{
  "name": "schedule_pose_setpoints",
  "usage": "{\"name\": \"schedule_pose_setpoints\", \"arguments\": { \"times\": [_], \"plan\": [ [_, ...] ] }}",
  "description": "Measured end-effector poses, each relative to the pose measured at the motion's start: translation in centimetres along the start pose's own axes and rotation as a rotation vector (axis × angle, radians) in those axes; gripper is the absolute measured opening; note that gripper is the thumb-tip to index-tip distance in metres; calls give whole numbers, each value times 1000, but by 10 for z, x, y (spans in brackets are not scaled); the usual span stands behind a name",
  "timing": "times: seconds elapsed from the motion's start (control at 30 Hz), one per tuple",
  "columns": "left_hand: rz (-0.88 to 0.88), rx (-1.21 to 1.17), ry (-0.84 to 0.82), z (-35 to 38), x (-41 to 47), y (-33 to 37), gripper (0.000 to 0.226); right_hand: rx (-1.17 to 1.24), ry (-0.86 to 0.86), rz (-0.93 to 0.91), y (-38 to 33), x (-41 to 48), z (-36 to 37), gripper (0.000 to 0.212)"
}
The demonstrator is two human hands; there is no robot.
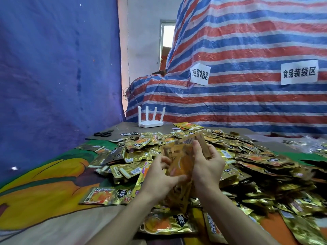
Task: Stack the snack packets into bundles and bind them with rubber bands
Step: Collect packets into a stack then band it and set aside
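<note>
A big heap of gold and orange snack packets (247,161) covers the table in front of me. Both hands hold a blurred stack of packets (182,161) upright over the heap. My left hand (160,175) grips the stack's lower left side, thumb across the front. My right hand (207,165) clasps its right edge, fingers curled around the top. One packet (106,194) lies apart on the left. I see no rubber band.
The table carries a cloth (53,183) printed in orange and green. Black scissors (103,133) and a white router (151,122) sit at the far edge. A blue tarp hangs on the left, a striped tarp (247,68) with two paper signs behind.
</note>
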State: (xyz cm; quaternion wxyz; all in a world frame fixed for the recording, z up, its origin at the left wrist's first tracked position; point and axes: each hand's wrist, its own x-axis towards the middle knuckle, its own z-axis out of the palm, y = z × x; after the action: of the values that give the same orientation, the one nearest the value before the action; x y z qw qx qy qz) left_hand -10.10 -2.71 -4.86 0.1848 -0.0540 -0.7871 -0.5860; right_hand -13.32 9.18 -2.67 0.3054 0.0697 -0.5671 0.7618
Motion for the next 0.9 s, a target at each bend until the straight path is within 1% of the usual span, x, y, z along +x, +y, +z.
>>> {"name": "schedule_pose_setpoints", "arguments": {
  "times": [0.07, 0.13, 0.23, 0.3, 0.37, 0.43, 0.47, 0.53, 0.6, 0.63, 0.67, 0.73, 0.8, 0.83, 0.87, 0.9],
  "plan": [
    [-11, 99, -74, -3, 0, -4, 49, 23, -9, 50, -1, 2, -3, 18],
    [-8, 66, -105, -3, 0, -6, 42, 74, -20, 157, -2, 3, -5, 18],
    [1, -26, -102, 3, 0, -7, 41, 192, -35, 328, -6, 5, -7, 24],
    [28, -57, -62, 6, -2, -5, 49, 251, -54, 364, -10, 5, -5, 26],
    [54, -86, -46, 8, -2, -6, 56, 271, -79, 337, -11, 4, -4, 24],
    [55, -99, -31, 10, -3, -8, 60, 284, -110, 293, -11, 0, -2, 19],
    [28, -108, -12, 11, -4, -9, 61, 286, -118, 278, -10, -1, -1, 17],
    [-87, -190, 14, 12, -2, -11, 62, 292, -103, 263, -10, 1, -1, 16],
    [-188, -264, 11, 11, 0, -9, 59, 284, -21, 231, -11, 8, -4, 17],
    [-201, -276, 12, 9, 2, -8, 56, 241, 28, 184, -13, 11, -7, 17],
    [-192, -275, 12, 6, 4, -7, 51, 170, 63, 112, -15, 14, -10, 15],
    [-125, -253, 5, 1, 4, -3, 38, 39, 70, -71, -18, 15, -17, 10],
    [-34, -261, -15, -3, 2, 2, 32, -77, 33, -216, -17, 15, -21, 15],
    [-5, -277, -25, -2, 1, 3, 32, -96, 7, -237, -16, 13, -21, 17],
    [11, -296, -32, 0, 0, 4, 34, -86, -32, -218, -16, 11, -20, 18],
    [28, -311, -33, 3, -2, 5, 37, -49, -86, -161, -15, 8, -17, 17]
  ]
}}
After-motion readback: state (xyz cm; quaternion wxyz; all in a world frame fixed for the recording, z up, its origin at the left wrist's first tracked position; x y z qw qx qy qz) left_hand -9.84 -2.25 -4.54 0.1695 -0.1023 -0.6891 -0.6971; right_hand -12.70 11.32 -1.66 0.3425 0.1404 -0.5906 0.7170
